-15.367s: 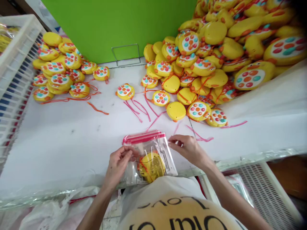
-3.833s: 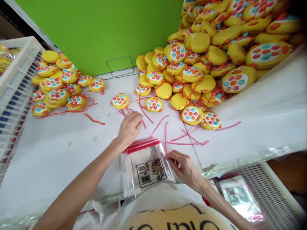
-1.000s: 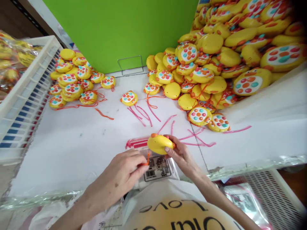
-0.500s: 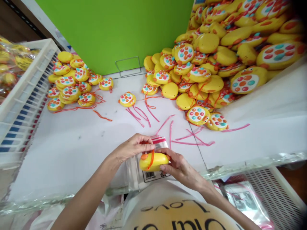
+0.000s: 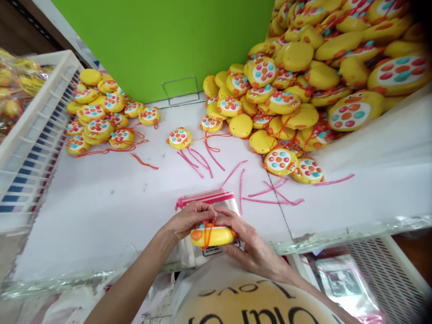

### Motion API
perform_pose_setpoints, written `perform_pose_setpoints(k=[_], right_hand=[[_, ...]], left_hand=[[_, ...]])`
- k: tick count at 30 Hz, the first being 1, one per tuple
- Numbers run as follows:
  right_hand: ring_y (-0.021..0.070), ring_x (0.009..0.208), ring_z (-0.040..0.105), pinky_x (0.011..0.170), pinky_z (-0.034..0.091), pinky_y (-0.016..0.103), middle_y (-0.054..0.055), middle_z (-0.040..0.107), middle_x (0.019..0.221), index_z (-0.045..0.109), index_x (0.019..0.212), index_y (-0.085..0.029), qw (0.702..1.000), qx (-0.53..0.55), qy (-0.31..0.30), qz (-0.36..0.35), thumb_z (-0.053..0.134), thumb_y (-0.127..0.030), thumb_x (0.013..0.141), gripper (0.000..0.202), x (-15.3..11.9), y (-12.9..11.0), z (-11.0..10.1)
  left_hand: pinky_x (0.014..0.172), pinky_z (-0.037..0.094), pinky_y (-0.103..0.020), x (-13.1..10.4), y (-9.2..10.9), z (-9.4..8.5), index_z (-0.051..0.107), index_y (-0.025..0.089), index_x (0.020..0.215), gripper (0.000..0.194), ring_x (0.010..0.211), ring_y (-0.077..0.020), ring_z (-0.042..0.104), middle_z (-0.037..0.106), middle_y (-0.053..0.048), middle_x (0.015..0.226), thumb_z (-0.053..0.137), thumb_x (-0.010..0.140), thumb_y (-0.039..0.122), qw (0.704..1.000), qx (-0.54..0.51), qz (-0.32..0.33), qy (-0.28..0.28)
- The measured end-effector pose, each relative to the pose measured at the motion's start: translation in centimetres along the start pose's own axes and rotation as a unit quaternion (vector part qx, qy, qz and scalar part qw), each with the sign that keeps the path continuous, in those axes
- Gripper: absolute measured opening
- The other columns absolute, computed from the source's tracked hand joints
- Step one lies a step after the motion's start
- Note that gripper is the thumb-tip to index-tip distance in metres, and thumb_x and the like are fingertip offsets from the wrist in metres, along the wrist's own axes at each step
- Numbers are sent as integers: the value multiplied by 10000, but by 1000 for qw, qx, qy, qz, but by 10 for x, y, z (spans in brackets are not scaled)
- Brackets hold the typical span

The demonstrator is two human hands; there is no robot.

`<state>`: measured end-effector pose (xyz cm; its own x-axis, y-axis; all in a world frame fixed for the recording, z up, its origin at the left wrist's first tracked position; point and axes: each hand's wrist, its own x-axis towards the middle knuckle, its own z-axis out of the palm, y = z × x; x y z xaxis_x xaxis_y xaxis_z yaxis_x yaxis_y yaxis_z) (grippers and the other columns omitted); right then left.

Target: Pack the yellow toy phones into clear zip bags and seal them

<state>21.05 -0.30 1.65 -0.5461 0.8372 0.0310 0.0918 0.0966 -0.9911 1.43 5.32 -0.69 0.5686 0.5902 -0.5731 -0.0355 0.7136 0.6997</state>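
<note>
Gripping a flat yellow plastic disc toy edge-on, left hand and right hand pinch its rim over the clear zip bag at the table's near edge. Likely light, rigid, smooth; orange cord wraps it.

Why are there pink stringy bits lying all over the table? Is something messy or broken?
Nothing looks broken. Loose pink strips lie scattered on the white table, apart from the toys. One yellow toy sits alone between the two piles. Both hands, left hand and right hand, hold a toy wound with orange cord.
</note>
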Motion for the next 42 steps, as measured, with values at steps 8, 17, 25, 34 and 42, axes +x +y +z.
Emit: perform_pose_setpoints(k=[8,17,25,34,42], right_hand=[[187,1256,418,1027,367,334,106,464,1337,393,1281,-228,998,-41,-2,-41,545,-142,874,443,0,5,2],[193,1156,498,979,415,329,79,514,1272,416,1297,-248,998,-54,42,1,517,-171,891,425,-5,5,-4],[148,840,570,714,515,241,18,593,942,530,1092,-213,959,139,223,104,617,-363,840,306,21,9,-28],[124,736,552,628,544,257,14,520,940,456,1101,-214,964,159,164,135,544,-391,878,298,25,9,-24],[199,880,581,765,484,331,85,582,1012,363,1230,-187,983,-165,38,74,414,-264,934,310,34,1,-13]], left_hand=[[518,355,-178,3,5,8,617,138,660,232,542,-66,457,543,34,600,743,667,332,999,12,2,38],[622,446,-250,-10,-7,3,649,151,781,231,668,-140,564,627,-27,730,584,817,370,951,178,131,215],[903,478,-410,-3,-69,23,571,150,1112,257,1051,-248,536,607,-125,1102,540,861,198,638,611,349,314],[787,453,-384,7,-72,25,600,171,846,87,871,-217,563,635,-74,870,525,855,127,577,660,362,316],[927,375,-448,-6,-73,26,585,163,1005,182,870,-216,572,677,-70,887,489,862,103,583,658,399,261]])
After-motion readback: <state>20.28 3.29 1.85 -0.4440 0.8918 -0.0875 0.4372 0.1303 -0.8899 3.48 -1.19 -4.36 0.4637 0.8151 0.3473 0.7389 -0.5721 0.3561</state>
